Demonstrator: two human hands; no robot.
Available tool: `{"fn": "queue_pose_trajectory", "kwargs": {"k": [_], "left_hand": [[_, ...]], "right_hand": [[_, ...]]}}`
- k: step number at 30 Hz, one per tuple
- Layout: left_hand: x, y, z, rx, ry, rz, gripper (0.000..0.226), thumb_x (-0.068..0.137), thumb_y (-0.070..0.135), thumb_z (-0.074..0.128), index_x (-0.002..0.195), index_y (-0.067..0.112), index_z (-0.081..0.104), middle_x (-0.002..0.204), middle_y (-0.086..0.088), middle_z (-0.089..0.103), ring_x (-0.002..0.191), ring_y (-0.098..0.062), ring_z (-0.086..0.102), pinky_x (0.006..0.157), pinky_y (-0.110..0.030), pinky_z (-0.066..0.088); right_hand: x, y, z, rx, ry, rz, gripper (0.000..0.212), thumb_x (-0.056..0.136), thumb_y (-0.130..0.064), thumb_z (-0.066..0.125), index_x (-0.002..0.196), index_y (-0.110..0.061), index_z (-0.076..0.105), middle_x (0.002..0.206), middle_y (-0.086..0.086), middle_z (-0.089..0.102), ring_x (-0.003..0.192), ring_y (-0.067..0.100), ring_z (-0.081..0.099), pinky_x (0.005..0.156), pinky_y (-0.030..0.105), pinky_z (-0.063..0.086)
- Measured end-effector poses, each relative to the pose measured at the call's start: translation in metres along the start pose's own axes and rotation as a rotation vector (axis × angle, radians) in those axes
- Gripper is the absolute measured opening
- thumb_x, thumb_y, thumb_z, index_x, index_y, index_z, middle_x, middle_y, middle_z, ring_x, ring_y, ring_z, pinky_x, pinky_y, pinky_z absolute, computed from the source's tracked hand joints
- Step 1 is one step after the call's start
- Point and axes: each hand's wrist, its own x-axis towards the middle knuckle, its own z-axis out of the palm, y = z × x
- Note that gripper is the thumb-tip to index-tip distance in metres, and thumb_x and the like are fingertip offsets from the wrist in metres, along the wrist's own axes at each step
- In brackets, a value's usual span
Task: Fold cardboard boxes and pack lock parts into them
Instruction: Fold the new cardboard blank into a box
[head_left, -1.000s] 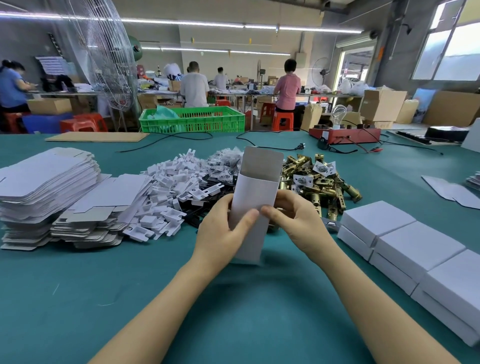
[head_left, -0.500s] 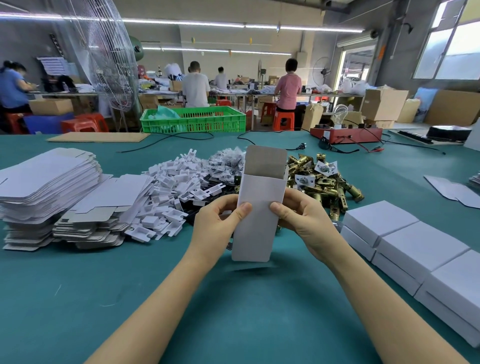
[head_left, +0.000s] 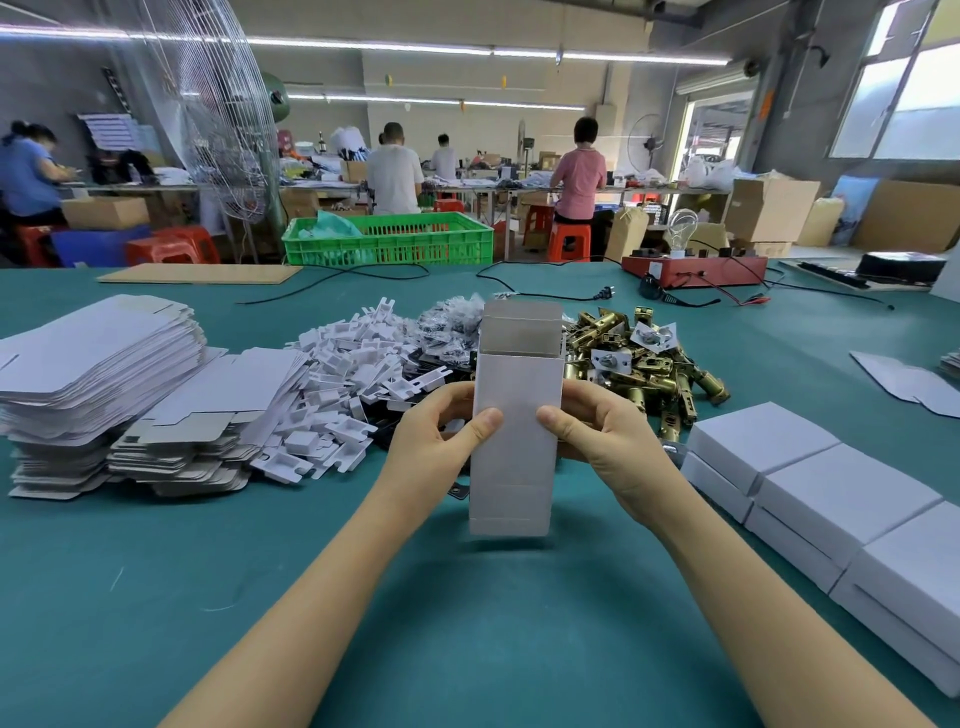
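Here, in the head view, a white cardboard box (head_left: 514, 441) is being held upright above the green table (head_left: 467, 623), opened into a tube with its far flap (head_left: 522, 322) standing up and showing a grey-brown inner face. It is being gripped on its left side by the left hand (head_left: 441, 441), whose thumb is being pressed flat against the front panel while the fingers are curled round behind. The right side is being gripped in the same way by the right hand (head_left: 602, 431), thumb on the front, fingers wrapped behind. The lower edge of the box is being kept just off the table, close in front of the person.

Behind the box, a heap of brass lock parts (head_left: 649, 364) is lying on the table, with a pile of white plastic inserts (head_left: 353, 374) to its left and small clear bags (head_left: 452, 322) between them. Stacks of flat box blanks (head_left: 98, 353) are being stored at the far left. Closed white boxes (head_left: 841, 493) are being lined up at the right, near the right forearm. Farther back, a green crate (head_left: 389, 239) and a red device (head_left: 696, 270) with a bulb are sitting at the table's far edge, and several people are being seen at other benches.
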Motion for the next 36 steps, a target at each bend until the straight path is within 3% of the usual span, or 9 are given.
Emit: {"fn": "queue_pose_trajectory", "kwargs": {"k": [6,9,13,17,20,23,28,32,36], "left_hand": [[-0.003,0.003,0.004,-0.018,0.043,0.058,0.037,0.083,0.034,0.069,0.110,0.051,0.050,0.099,0.006,0.072,0.089,-0.021,0.070,0.082,-0.047,0.059],[-0.004,0.004,0.003,0.029,0.024,0.140,0.054,0.091,0.020,0.069,0.121,0.053,0.039,0.095,0.005,0.072,0.082,-0.021,0.071,0.080,-0.047,0.059],[-0.005,0.000,0.002,0.077,0.016,0.143,0.058,0.091,0.020,0.068,0.124,0.058,0.039,0.098,0.005,0.071,0.076,-0.018,0.071,0.073,-0.048,0.059],[-0.005,-0.002,-0.001,0.083,0.001,0.126,0.059,0.092,0.022,0.067,0.125,0.063,0.040,0.100,0.008,0.071,0.065,-0.011,0.068,0.055,-0.026,0.054],[-0.004,-0.001,-0.004,0.102,-0.027,0.116,0.060,0.091,0.021,0.068,0.121,0.065,0.042,0.098,0.010,0.071,0.062,-0.010,0.067,0.052,-0.027,0.054],[0.000,0.000,-0.010,0.114,-0.062,0.080,0.060,0.090,0.015,0.070,0.116,0.062,0.044,0.092,0.008,0.070,0.065,-0.019,0.070,0.062,-0.050,0.060],[0.001,0.005,-0.020,0.113,-0.143,0.052,0.060,0.092,0.011,0.067,0.118,0.059,0.043,0.096,0.002,0.068,0.074,-0.023,0.073,0.064,-0.039,0.060],[0.000,0.008,-0.017,0.090,-0.175,0.046,0.054,0.093,0.011,0.065,0.119,0.055,0.046,0.106,-0.010,0.066,0.077,-0.031,0.072,0.075,-0.045,0.061],[-0.002,0.009,-0.016,0.082,-0.151,0.042,0.053,0.092,0.012,0.067,0.115,0.056,0.048,0.103,-0.008,0.066,0.080,-0.035,0.071,0.079,-0.057,0.057]], "right_hand": [[0.000,-0.003,0.014,-0.106,0.135,-0.144,0.041,0.083,-0.039,0.060,0.118,-0.044,0.040,0.112,0.000,0.062,0.087,0.009,0.066,0.078,0.029,0.056],[-0.001,-0.001,0.016,-0.090,0.141,-0.194,0.039,0.087,-0.029,0.061,0.117,-0.042,0.039,0.110,0.001,0.062,0.086,0.008,0.066,0.075,0.027,0.055],[-0.001,0.004,0.013,-0.084,0.104,-0.198,0.042,0.094,-0.013,0.058,0.116,-0.045,0.044,0.107,-0.002,0.064,0.090,0.009,0.067,0.077,0.025,0.054],[-0.001,0.005,0.013,-0.109,0.099,-0.209,0.043,0.093,-0.014,0.059,0.114,-0.049,0.047,0.108,-0.005,0.065,0.091,0.011,0.067,0.075,0.025,0.054],[-0.001,0.006,0.013,-0.120,0.094,-0.201,0.043,0.093,-0.014,0.059,0.114,-0.050,0.047,0.106,-0.005,0.065,0.091,0.013,0.068,0.073,0.025,0.054],[-0.001,0.006,0.013,-0.132,0.075,-0.201,0.045,0.093,-0.013,0.059,0.114,-0.051,0.047,0.104,-0.006,0.067,0.089,0.017,0.069,0.074,0.028,0.056],[-0.002,0.005,0.014,-0.151,0.057,-0.197,0.045,0.092,-0.016,0.061,0.116,-0.051,0.045,0.104,-0.008,0.067,0.091,0.022,0.069,0.079,0.037,0.058],[-0.002,0.002,0.014,-0.156,0.068,-0.222,0.049,0.091,-0.017,0.062,0.119,-0.052,0.045,0.106,-0.012,0.066,0.090,0.019,0.069,0.078,0.033,0.058],[-0.002,0.001,0.014,-0.140,0.054,-0.223,0.051,0.093,-0.012,0.060,0.119,-0.054,0.046,0.106,-0.013,0.066,0.090,0.018,0.068,0.077,0.030,0.057]]}}
